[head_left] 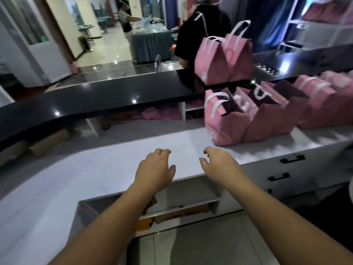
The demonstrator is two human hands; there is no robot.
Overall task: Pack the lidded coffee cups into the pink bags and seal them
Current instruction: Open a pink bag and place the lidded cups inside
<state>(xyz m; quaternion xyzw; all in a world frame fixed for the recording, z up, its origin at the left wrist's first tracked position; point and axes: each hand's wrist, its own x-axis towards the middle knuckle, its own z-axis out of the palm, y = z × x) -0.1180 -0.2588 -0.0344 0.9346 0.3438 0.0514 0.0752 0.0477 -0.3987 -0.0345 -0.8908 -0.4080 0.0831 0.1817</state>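
Both grips are slack and hold nothing — left hand [155,167], right hand [219,162] — hovering over the white desk [95,169]. The open pink bags [248,119] stand forward-right, nearer the right hand; no cups visible.

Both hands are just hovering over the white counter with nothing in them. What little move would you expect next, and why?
Probably the right hand reaches right toward the nearest open pink bag. Both it and the left hand hold nothing, fingers loosely curled, and that bag stands open on the white counter. No coffee cup is plainly visible.
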